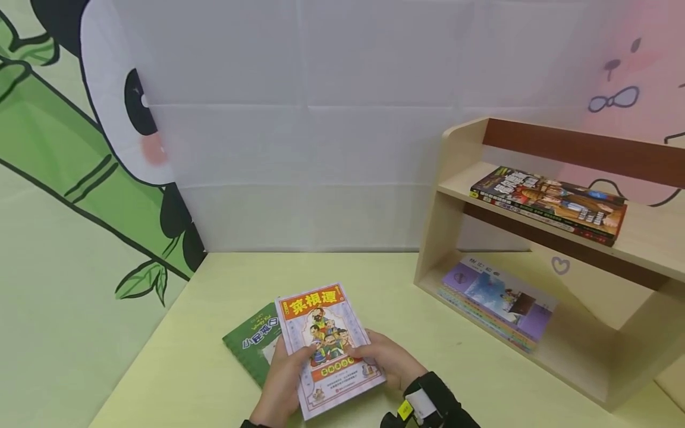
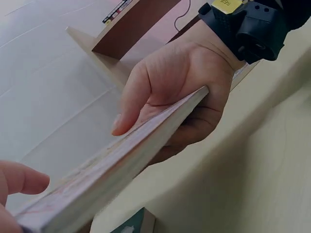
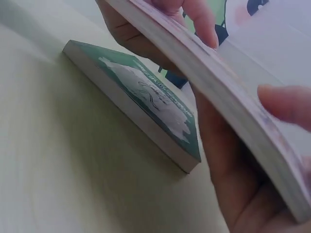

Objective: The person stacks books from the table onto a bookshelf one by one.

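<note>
A paperback book (image 1: 327, 333) with a pale lilac cover, an orange title band and cartoon figures is held up by both hands, tilted, its cover facing up. My left hand (image 1: 283, 374) grips its left edge, thumb over the cover. On the opposite edge my right hand (image 1: 389, 358) does the same, its fingers underneath, as the left wrist view shows with the book's page edge (image 2: 131, 158). Beneath and to the left lies a green book (image 1: 248, 342) on the table, partly hidden by the held book; the right wrist view shows the green book (image 3: 141, 92) lying flat.
At right stands a wooden two-tier shelf (image 1: 433, 238). Dark-covered books (image 1: 551, 202) lie stacked on its upper board, and a stack of purple-and-blue books (image 1: 497, 303) on its lower one. The pale yellow table (image 1: 176, 356) meets a white wall covering (image 1: 310, 148) behind.
</note>
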A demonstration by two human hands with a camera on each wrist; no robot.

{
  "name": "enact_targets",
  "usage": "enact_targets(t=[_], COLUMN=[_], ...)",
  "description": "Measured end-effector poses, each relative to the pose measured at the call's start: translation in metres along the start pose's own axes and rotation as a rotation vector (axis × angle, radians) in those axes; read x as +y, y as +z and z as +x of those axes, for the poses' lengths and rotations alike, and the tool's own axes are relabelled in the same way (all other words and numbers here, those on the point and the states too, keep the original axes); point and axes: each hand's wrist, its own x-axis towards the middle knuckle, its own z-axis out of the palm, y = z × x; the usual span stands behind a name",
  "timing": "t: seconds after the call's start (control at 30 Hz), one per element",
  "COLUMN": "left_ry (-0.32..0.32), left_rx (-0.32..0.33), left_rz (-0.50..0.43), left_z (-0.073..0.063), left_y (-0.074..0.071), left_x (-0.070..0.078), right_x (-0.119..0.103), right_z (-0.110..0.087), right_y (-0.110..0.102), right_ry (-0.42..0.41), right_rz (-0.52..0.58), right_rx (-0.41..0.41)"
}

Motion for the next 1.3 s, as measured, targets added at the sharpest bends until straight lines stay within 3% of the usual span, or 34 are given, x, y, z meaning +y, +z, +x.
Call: enact_targets(t=[0.17,0.47,0.73,0.87,1.03,1.17,1.3], left_ry=[0.028,0.116,0.056,0.048,0.095,0.101,0.098], left_rx=[-0.04,-0.189,-0.419,-0.51,-0.626,-0.638,-0.593], left_rz=[-0.017,0.07,0.201,0.282,0.403,0.406,0.369], left_z=[-0.002,-0.008,-0.009,-0.01,-0.013,-0.015,-0.016], left_y=[0.005,0.003,-0.007,-0.011,-0.009,-0.004,-0.002], left_x=[0.004,0.03,0.037,0.034,0.028,0.02,0.016], right_x=[-0.012,-0.056,-0.088,-0.097,-0.102,-0.102,-0.102], right_z=[-0.013,-0.05,-0.087,-0.098,-0.11,-0.118,-0.124], right_y=[-0.008,-0.042,-0.059,-0.058,-0.049,-0.043,-0.042], right_ry=[-0.077,-0.255,-0.382,-0.436,-0.514,-0.576,-0.592], right_rz=[-0.074,-0.383,-0.711,-0.923,-1.199,-1.359,-1.412], right_rx=[-0.007,-0.14,-0.228,-0.193,-0.115,-0.07,0.011])
